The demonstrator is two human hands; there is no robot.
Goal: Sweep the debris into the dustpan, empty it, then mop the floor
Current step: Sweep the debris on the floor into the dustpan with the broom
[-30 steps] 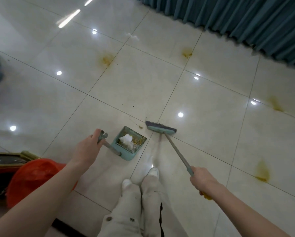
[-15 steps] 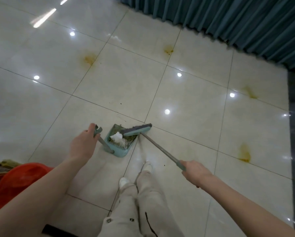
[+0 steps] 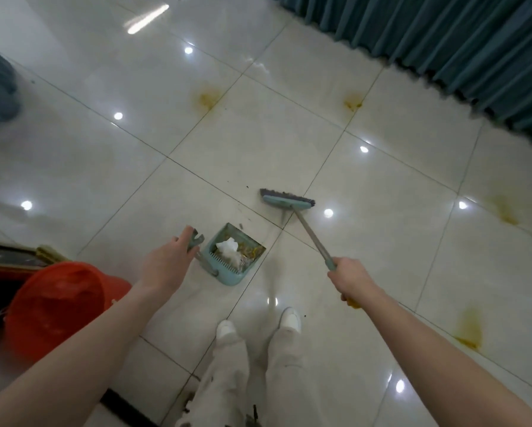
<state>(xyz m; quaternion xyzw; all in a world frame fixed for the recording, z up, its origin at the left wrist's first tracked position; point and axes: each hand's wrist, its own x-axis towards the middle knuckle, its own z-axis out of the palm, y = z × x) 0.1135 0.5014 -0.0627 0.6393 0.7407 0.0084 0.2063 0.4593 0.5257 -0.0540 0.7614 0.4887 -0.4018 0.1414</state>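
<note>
Since half a second back, the teal broom head with dark bristles point(image 3: 287, 201) has swung out of the dustpan mouth and sits beyond it on the tile, so this looks like a reset for another stroke.

Starting at the right hand point(image 3: 352, 280): it's wrapped tight round the low end of the thin grey broom handle point(image 3: 312, 237), with a bit of yellow grip poking out under the palm. That choked-down hold probably gives short, controlled flicks.

The left hand point(image 3: 166, 266) has its fingers curled onto the clip end of the teal plastic dustpan's handle point(image 3: 195, 238), keeping the teal plastic dustpan point(image 3: 233, 257) pinned flat with its open edge facing the broom. It's sitting on the glossy white tiled floor point(image 3: 258, 127) just ahead of the white shoes point(image 3: 290, 317).

Inside the pan there's a crumpled white tissue point(image 3: 227, 246) plus brownish-yellow scraps. A few dark specks point(image 3: 247, 187) are loose near the broom, so I'd say sweeping isn't quite done.

The orange-red plastic bin point(image 3: 58, 306) sits close on the left, handy for emptying. The yellow-brown stains point(image 3: 207, 98) are mop territory.
</note>
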